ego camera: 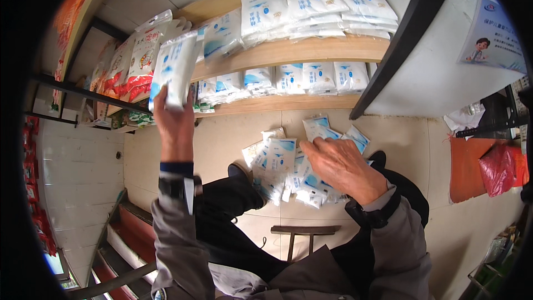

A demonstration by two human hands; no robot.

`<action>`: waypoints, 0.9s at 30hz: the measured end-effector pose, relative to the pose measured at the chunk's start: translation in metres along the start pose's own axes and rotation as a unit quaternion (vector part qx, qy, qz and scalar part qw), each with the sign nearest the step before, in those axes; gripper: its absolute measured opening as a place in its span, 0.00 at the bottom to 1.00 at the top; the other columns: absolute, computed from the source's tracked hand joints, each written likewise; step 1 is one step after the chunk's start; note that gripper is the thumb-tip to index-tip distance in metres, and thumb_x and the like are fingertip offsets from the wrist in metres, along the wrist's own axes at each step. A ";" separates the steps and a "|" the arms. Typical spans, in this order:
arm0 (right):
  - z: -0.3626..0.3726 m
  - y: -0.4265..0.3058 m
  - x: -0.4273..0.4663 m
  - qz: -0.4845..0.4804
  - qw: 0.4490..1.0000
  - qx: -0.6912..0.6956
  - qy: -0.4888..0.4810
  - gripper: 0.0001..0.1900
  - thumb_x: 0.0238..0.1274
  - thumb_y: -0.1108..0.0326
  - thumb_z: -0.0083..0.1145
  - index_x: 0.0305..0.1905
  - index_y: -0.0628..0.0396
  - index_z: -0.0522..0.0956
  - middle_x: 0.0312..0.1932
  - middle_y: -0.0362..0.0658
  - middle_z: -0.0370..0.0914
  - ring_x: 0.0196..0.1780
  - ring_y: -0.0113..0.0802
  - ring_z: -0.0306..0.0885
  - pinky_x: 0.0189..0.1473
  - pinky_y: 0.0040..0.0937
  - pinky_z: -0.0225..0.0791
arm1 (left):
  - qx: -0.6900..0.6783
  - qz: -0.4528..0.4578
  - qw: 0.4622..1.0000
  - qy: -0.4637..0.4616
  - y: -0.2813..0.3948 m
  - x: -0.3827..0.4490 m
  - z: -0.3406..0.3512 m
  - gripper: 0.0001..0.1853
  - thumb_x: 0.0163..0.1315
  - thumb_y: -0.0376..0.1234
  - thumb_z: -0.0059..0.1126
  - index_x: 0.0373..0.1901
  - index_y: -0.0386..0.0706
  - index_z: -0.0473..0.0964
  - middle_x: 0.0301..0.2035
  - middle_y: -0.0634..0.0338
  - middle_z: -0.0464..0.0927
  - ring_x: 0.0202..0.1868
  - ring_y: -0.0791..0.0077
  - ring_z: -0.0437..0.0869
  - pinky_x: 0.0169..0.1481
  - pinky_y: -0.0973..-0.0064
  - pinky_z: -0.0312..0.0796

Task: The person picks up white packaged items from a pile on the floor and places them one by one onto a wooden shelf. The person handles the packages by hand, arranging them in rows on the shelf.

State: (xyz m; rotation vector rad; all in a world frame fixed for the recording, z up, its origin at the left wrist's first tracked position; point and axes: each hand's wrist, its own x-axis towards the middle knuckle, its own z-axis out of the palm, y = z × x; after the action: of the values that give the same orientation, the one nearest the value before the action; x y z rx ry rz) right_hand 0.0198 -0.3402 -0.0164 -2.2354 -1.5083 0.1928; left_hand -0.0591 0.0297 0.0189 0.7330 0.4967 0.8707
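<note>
Raised at the shelf's left side, my left hand (177,127) grips a white-and-blue plastic packet (175,71) by its lower end. The packet stands roughly upright, next to similar ones on the wooden shelf. My right hand (339,164) is over a loose pile of the same packets (278,162) on the tiled floor between my feet. Its fingers curl downward and hide what they touch, so a grip cannot be made out. On the upper shelf board (291,54), more packets (316,0) lie stacked in several piles, up to the right end.
Packets (316,77) also fill the lower shelf. Red-and-white bags (143,58) crowd the shelf to the left. A black metal post (404,41) bounds the shelf on the right. Beneath me is a stool-like frame (306,230); red-brown steps (129,227) are at lower left.
</note>
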 end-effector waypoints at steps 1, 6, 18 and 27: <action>-0.002 0.001 -0.002 -0.002 1.000 0.001 0.017 0.08 0.63 0.78 0.59 0.46 0.61 0.76 0.31 0.49 0.79 0.36 0.49 0.85 0.35 0.47 0.78 | 0.017 -0.010 1.000 -0.006 -0.001 -0.026 -0.003 0.24 0.73 0.34 0.59 0.66 0.34 0.71 0.61 0.50 0.81 0.65 0.57 0.82 0.73 0.58 0.74; -0.003 0.001 -0.003 0.009 1.000 -0.007 0.010 0.06 0.67 0.76 0.59 0.45 0.59 0.76 0.32 0.47 0.79 0.36 0.49 0.84 0.35 0.48 0.78 | 0.101 -0.178 0.977 0.055 -0.039 -0.115 -0.060 0.21 0.73 0.34 0.59 0.65 0.39 0.74 0.59 0.54 0.83 0.59 0.61 0.86 0.63 0.63 0.80; -0.001 -0.001 -0.008 -0.017 0.999 0.022 0.021 0.06 0.67 0.73 0.59 0.46 0.59 0.76 0.33 0.49 0.81 0.37 0.53 0.85 0.35 0.49 0.77 | 0.118 -0.353 0.916 0.149 -0.222 -0.197 -0.208 0.18 0.69 0.30 0.60 0.60 0.36 0.74 0.50 0.53 0.83 0.50 0.57 0.87 0.55 0.59 0.80; -0.003 0.005 -0.016 0.007 1.000 0.002 -0.008 0.07 0.65 0.75 0.58 0.46 0.60 0.76 0.32 0.49 0.81 0.36 0.50 0.86 0.35 0.46 0.79 | 0.166 -0.215 0.959 0.085 -0.173 -0.143 -0.105 0.13 0.74 0.35 0.57 0.54 0.38 0.77 0.48 0.53 0.84 0.52 0.60 0.85 0.61 0.63 0.77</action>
State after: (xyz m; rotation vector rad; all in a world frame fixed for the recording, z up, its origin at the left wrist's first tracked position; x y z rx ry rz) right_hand 0.0188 -0.3573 -0.0176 -2.2473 -1.4995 0.2188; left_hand -0.1210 -0.1237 -0.1651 0.8167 0.9337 0.4449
